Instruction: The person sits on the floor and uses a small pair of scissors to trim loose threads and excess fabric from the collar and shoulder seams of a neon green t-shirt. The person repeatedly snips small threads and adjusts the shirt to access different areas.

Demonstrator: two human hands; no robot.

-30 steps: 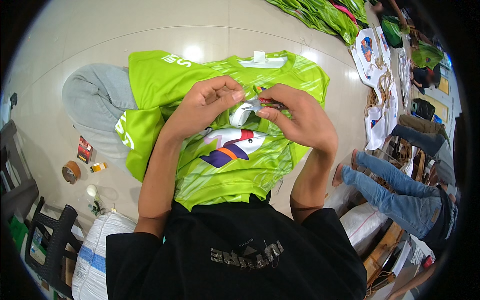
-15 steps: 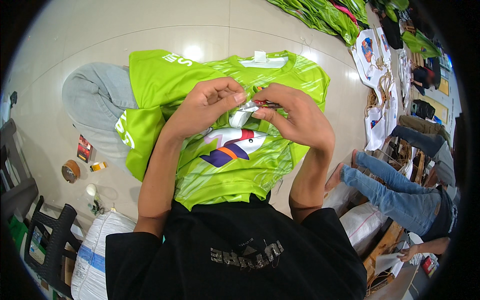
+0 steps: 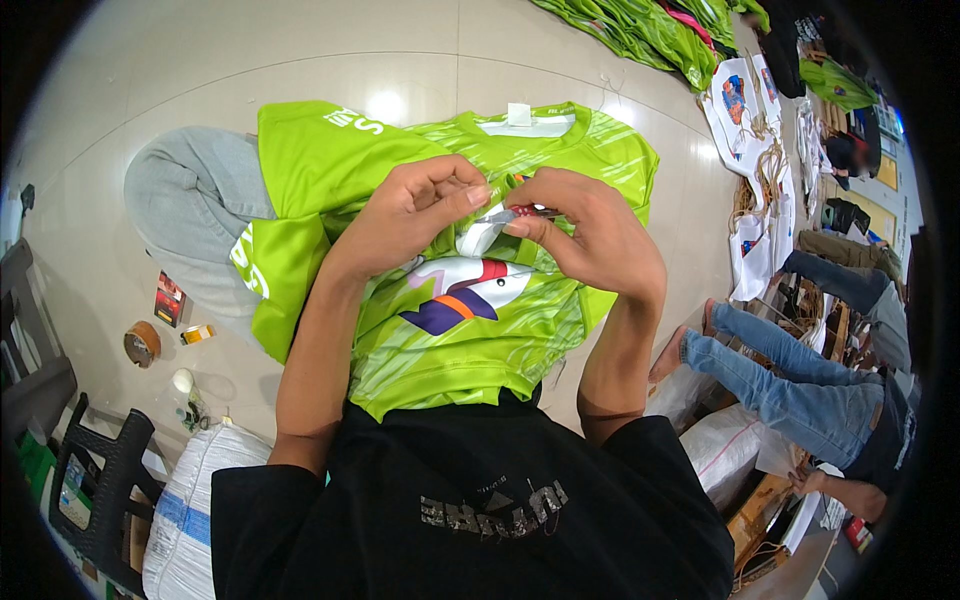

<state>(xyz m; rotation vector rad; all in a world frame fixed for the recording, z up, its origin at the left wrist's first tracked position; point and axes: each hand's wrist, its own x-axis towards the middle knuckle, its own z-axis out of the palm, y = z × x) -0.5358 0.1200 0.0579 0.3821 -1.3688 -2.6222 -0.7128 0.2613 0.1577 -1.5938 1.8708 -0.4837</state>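
Note:
A lime-green shirt [image 3: 460, 375] with a bird-like print lies over my lap, its collar at the far side. Thumb and fingers of my left hand [image 3: 425, 210] pinch together at a fold of the shirt. My right hand [image 3: 590, 225] is closed around small snips [image 3: 522, 211] with a silver blade and a red part. The blade lies by my left fingertips, over a white strip of cloth [image 3: 478, 238]. My fingers hide most of the handle and the exact spot of the pinch.
Left of me are a round brown container [image 3: 142, 343], a red box [image 3: 169, 300], a dark plastic chair [image 3: 95, 480] and a white sack [image 3: 185, 500]. Green garments [image 3: 640, 40] lie far right, near white printed bags [image 3: 735, 115]. A person in jeans [image 3: 780, 385] is at right.
My hands stay almost in place, while the snips' blade shifts slightly at my left fingertips. At the lower right, the other person's hand and the pale sheet there have moved.

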